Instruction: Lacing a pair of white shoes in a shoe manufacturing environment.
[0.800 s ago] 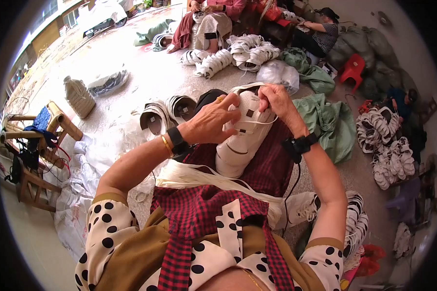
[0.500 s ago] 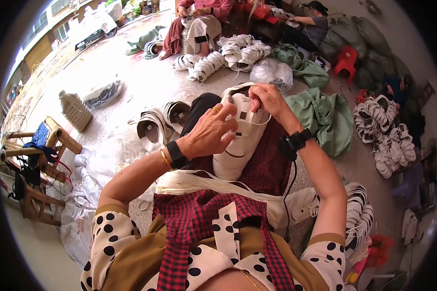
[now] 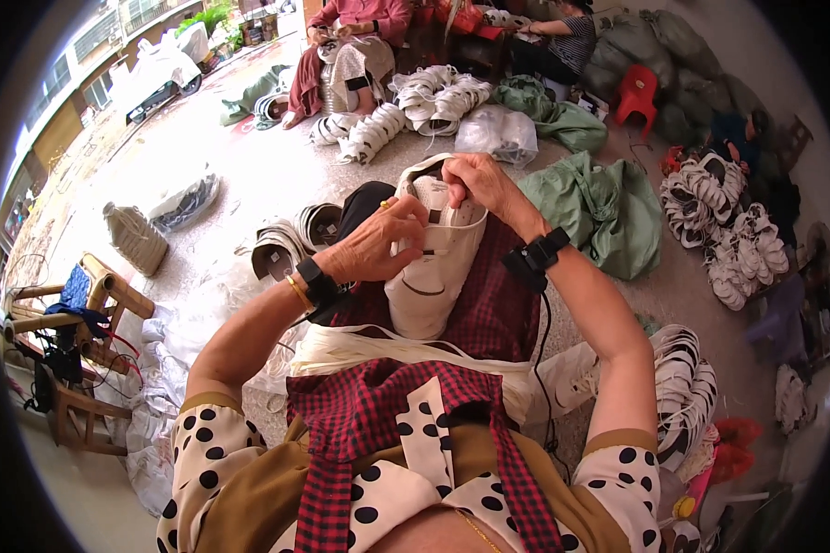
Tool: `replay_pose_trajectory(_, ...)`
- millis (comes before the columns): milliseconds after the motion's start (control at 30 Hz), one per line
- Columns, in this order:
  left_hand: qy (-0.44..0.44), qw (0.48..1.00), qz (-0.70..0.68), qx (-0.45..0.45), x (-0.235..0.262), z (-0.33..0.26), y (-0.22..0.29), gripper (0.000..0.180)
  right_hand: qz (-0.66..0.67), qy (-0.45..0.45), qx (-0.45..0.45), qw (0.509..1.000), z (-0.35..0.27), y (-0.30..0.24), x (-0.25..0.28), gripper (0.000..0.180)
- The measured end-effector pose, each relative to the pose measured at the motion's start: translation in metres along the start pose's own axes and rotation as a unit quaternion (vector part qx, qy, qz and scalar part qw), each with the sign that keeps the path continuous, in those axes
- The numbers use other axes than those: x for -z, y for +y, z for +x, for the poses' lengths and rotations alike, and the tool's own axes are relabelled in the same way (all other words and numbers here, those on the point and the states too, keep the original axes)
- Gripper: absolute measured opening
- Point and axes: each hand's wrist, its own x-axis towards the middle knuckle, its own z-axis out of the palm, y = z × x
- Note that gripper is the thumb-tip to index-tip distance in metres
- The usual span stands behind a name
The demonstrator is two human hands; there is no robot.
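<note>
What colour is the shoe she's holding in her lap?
White, with thin dark lines on its side; the shoe shows best in the head view.

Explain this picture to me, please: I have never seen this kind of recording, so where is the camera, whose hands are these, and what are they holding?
The camera sits on a person's head and looks down, so the round bent edges come from its wide lens. Both forearms belong to that person. The left hand and right hand hold a white shoe over a red checked apron, with a bundle of white laces across the lap. More white shoes lie in heaps on the concrete floor, beside green sacks and a wooden chair. Other people sit farther back.
</note>
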Motion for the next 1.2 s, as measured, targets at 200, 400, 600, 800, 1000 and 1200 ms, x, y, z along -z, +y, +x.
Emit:
replay_pose_trajectory(200, 0.14, 0.978, -0.094, 0.124, -0.001, -0.015, 0.013, 0.022, 0.089, 0.034, 0.016, 0.995, -0.01, -0.061, 0.008, 0.028)
replay_pose_trajectory(400, 0.128, 0.975, -0.091, 0.157, -0.006, -0.032, 0.007, 0.014, 0.235, -0.021, 0.154, 0.959, -0.053, -0.148, -0.022, 0.034)
replay_pose_trajectory(600, 0.173, 0.971, -0.079, 0.148, -0.018, -0.027, 0.015, 0.013, 0.341, -0.168, 0.047, 0.924, -0.111, -0.152, -0.086, 0.037)
replay_pose_trajectory(800, 0.137, 0.983, -0.041, 0.114, -0.017, -0.02, 0.016, 0.015, 0.301, -0.083, 0.147, 0.938, -0.115, -0.157, -0.079, 0.035)
replay_pose_trajectory(1000, 0.154, 0.968, -0.118, 0.157, -0.021, -0.025, 0.016, 0.013, 0.334, -0.022, 0.25, 0.908, -0.096, -0.151, -0.03, 0.035)
replay_pose_trajectory(1200, 0.142, 0.985, -0.024, 0.09, -0.026, -0.026, 0.012, 0.013, 0.403, 0.029, 0.277, 0.872, -0.1, -0.151, 0.009, 0.03)
